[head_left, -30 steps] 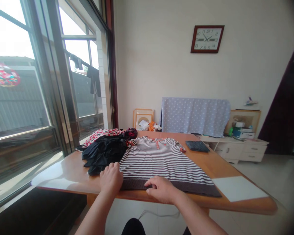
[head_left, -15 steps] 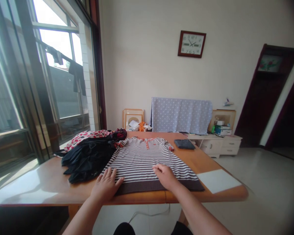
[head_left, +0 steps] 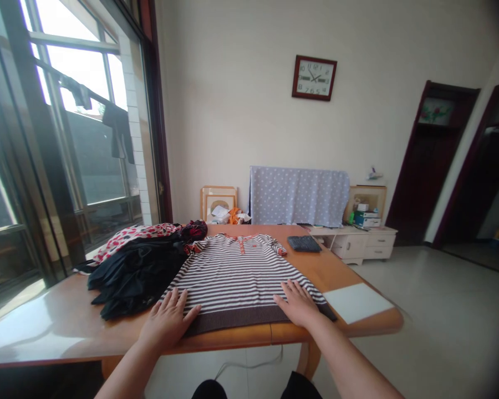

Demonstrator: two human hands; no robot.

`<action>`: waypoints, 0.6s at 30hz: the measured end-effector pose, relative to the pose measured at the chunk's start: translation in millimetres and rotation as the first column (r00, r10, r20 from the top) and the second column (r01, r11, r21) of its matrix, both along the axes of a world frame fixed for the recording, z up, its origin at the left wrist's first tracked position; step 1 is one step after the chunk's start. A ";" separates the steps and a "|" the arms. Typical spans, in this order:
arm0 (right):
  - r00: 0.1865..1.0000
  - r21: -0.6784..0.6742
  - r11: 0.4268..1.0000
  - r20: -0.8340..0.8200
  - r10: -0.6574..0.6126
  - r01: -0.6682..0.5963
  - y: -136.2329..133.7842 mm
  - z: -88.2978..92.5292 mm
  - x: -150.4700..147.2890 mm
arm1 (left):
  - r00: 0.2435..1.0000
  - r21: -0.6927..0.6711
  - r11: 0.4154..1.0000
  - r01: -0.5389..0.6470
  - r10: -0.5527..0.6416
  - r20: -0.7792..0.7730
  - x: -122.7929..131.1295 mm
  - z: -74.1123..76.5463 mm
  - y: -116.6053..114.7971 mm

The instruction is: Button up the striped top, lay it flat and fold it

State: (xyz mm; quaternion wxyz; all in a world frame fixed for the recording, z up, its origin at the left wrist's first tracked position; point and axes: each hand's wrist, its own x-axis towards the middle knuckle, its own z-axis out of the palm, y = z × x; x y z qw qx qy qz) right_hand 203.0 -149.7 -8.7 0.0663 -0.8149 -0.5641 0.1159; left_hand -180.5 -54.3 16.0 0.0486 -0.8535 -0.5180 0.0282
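A striped short-sleeved shirt [head_left: 237,277] lies spread flat on the wooden table, its dark ribbed hem towards me and its orange-trimmed collar at the far end. My left hand [head_left: 169,318] rests with fingers spread on the lower left corner of the shirt. On the lower right part of the shirt lies my right hand [head_left: 299,305], palm down and fingers apart. Neither hand grips anything.
Left of the shirt is a heap of dark clothes [head_left: 137,277] with a red-and-white patterned garment [head_left: 137,239]. A folded dark cloth [head_left: 303,244] sits at the far right of the table [head_left: 336,269]. A white sheet [head_left: 357,302] lies near the right corner.
My right hand has moved right across the shirt and opened from curled fingers to a flat spread. My left hand stays on the left corner. The view has turned slightly right.
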 end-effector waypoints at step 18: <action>1.000 0.014 1.000 -0.027 0.000 0.000 -2.3 2.3 -3.8 | 0.999 0.010 1.000 -0.025 0.025 -0.038 -1.5 -7.3 9.6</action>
